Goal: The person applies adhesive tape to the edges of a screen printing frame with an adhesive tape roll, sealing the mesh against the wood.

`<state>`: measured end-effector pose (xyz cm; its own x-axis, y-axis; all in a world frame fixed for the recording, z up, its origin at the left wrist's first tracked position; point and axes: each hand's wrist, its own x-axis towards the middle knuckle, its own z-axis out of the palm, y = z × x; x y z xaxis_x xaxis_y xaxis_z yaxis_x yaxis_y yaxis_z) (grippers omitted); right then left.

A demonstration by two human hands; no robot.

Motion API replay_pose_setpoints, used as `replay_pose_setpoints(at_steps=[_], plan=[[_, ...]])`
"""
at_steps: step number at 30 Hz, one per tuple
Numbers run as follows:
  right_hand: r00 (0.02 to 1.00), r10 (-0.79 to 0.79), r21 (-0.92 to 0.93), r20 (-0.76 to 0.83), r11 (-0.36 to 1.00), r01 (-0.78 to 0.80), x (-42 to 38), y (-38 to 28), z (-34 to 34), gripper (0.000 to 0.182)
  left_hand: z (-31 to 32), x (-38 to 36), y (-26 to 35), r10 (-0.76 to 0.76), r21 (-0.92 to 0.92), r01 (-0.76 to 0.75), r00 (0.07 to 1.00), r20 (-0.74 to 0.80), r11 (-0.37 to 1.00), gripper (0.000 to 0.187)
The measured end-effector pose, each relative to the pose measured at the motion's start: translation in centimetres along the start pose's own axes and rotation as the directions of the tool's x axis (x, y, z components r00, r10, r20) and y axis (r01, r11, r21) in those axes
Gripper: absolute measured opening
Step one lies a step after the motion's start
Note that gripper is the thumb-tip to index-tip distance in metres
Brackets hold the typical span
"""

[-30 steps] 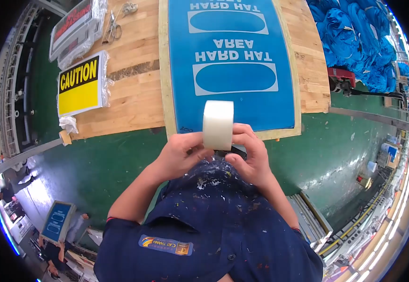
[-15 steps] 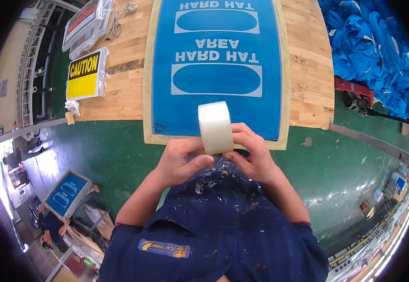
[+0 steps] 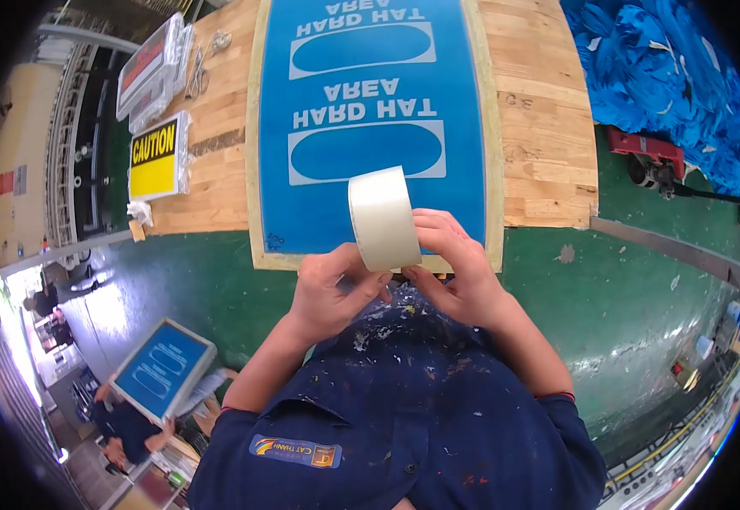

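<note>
A wide roll of clear packing tape [image 3: 384, 219] is held up in front of my body, between both hands. My left hand [image 3: 340, 289] grips its left lower side, thumb bent inward and fingers behind the roll. On the other side, my right hand [image 3: 457, 270] has its fingers curled along the roll's edge and its thumb underneath. Beyond the tape lies a blue printing screen [image 3: 319, 212] with a pale frame, marked with mirrored "HARD HAT AREA" lettering. It rests on the wooden table [image 3: 549, 170], and its near end reaches past the table edge.
On the table's left are a yellow "CAUTION" sign [image 3: 156, 161], scissors [image 3: 197, 78] and wrapped signs [image 3: 150, 68]. Blue material [image 3: 659, 93] is heaped at the upper right above a red clamp-like part [image 3: 646, 153]. At lower left, another person [image 3: 128, 429] holds a second screen [image 3: 159, 371].
My view has shifted slightly, and the screen on the table appears further left. The tape stays in both hands, tilted a little more. The other person with the second screen has come closer.
</note>
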<state>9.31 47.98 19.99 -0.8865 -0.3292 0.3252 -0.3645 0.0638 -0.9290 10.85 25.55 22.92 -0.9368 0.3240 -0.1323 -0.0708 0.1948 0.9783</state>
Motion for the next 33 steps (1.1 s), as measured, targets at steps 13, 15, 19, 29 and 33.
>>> replay_pose_setpoints(at_steps=[13, 15, 19, 29, 33], plan=[[0.947, -0.252, -0.522, -0.200, 0.845, 0.115, 1.8, -1.0, 0.9, 0.055, -1.9, 1.6, 2.3, 0.014, 0.143, -0.013, 1.000, -0.006, 0.990, 0.026], [0.940, -0.290, -0.582, -0.180, 0.802, 0.136, 1.8, -0.8, 1.1, 0.053, -2.0, 1.4, 2.1, 0.000, 0.143, 0.004, 1.000, -0.026, 0.990, 0.028], [0.929, -0.348, -0.668, -0.129, 0.722, 0.177, 1.6, -1.0, 0.7, 0.052, -1.5, 1.7, 2.9, 0.053, 0.234, -0.033, 0.995, -0.082, 0.972, 0.022], [0.983, -0.080, -0.293, -0.168, 0.956, 0.027, 2.8, -0.4, 2.5, 0.046, -2.7, 1.9, 1.7, 0.230, 0.297, -0.188, 0.967, -0.111, 0.936, 0.023], [0.981, -0.115, -0.312, -0.159, 0.948, 0.061, 3.0, 0.5, 3.7, 0.044, -3.8, 1.9, 0.3, 0.228, 0.281, -0.188, 0.967, -0.116, 0.941, 0.025]])
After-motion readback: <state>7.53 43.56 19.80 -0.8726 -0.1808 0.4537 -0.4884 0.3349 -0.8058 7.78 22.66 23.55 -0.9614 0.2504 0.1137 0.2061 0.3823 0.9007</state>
